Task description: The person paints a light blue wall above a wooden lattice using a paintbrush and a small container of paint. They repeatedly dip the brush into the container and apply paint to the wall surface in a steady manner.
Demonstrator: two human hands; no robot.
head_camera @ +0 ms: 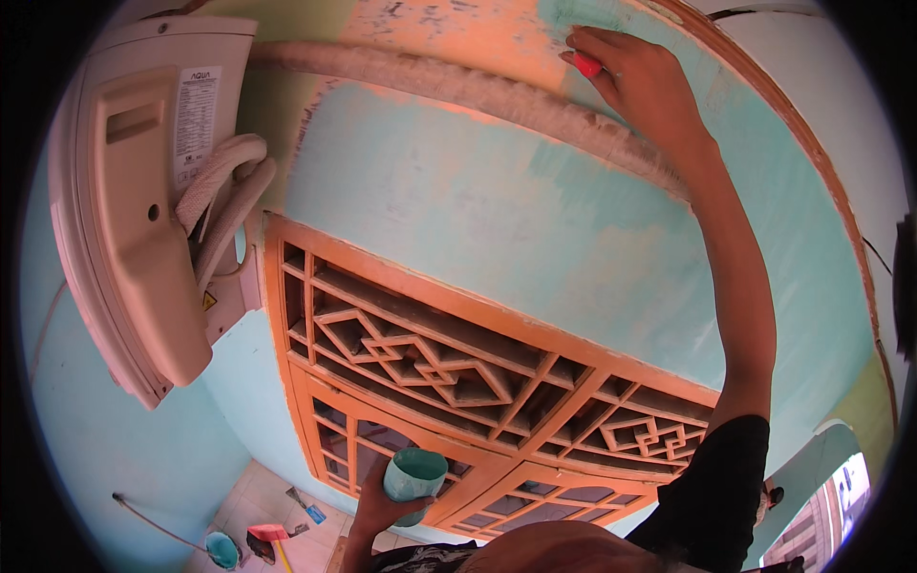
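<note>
High on the wall, my right hand point(637, 79) grips a tool with a red handle point(587, 65), most likely a paintbrush; its bristles are hard to make out against the wall. It touches a patch of fresh-looking turquoise paint point(566, 16) beside an orange, blotchy area point(494, 43). Low in the view, my left hand point(390, 505) is wrapped around a turquoise, paint-smeared cup point(415, 476), held upright with its mouth facing up. A wrapped pipe point(458, 79) crosses the wall just below my right hand.
An air conditioner unit point(143, 215) with wrapped hoses point(222, 179) hangs at the left. Below the wall are an orange wooden window frame and lattice point(430, 358). On the tiled floor stand a paint bucket point(223, 550), a red dustpan point(268, 532) and a scraper or brush point(314, 512). Wooden trim point(809, 143) edges the ceiling.
</note>
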